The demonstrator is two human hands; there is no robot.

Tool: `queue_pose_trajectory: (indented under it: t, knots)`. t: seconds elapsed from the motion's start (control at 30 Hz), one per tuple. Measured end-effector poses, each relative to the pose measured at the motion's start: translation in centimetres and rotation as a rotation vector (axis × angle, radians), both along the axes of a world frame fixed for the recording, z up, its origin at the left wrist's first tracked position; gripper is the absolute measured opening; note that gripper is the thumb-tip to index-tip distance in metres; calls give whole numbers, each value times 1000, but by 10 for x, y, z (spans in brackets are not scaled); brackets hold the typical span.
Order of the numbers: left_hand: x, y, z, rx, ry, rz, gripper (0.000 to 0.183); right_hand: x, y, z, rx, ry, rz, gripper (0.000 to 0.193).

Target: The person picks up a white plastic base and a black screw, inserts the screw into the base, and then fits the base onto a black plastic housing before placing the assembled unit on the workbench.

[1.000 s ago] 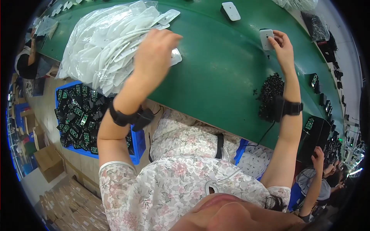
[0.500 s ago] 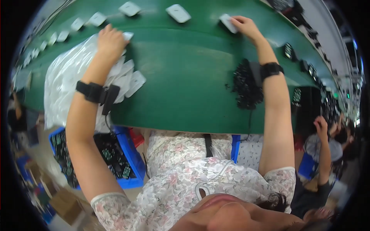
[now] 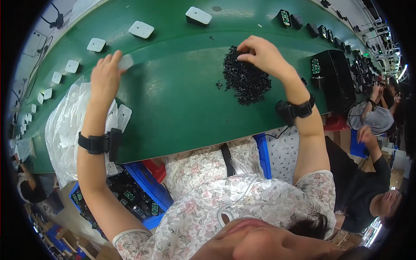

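My left hand (image 3: 106, 76) is closed on a thin white cover plate (image 3: 126, 63), which sticks out past its thumb side. It is raised at the upper end of a clear plastic bag (image 3: 65, 130) of white plates. One loose white plate (image 3: 124, 118) lies beside the bag, under my left forearm. My right hand (image 3: 264, 56) reaches over a pile of small black parts (image 3: 247, 82). Its thumb and forefinger are apart at the pile's far edge, and nothing shows between them. A black case with a white top (image 3: 198, 16) stands beyond, at the far middle of the table.
More white-topped cases (image 3: 141, 29) curve away along the far left. Black cases with green circuit boards (image 3: 284, 18) line the far right, near a large black box (image 3: 336, 80). Below the green table's edge are a blue bin (image 3: 147, 186) and a co-worker (image 3: 359, 190) at right.
My right hand has let go of a white-topped case and come back to the black pile. My left hand has drawn a white plate away from the bag. The view has shifted.
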State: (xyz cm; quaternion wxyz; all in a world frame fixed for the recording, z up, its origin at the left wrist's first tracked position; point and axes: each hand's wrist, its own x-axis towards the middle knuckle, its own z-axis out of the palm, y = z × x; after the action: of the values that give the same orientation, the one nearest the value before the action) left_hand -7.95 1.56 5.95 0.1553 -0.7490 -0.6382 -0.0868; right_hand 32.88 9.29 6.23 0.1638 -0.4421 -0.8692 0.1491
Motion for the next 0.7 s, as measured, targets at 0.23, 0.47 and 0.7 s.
queue_pose_trajectory:
  t: [0.23,0.47,0.7]
  knots:
    - [93,-8,8,-144,-936,-150,33,-16,-14,-27,127,9,37,12]
    - [143,-18,-12,-169,-1408,-91,18,-19,-14,-27,162,56,11,12]
    - [149,-17,-24,-52,-1575,-186,18,-19,-20,-26,210,43,18,14]
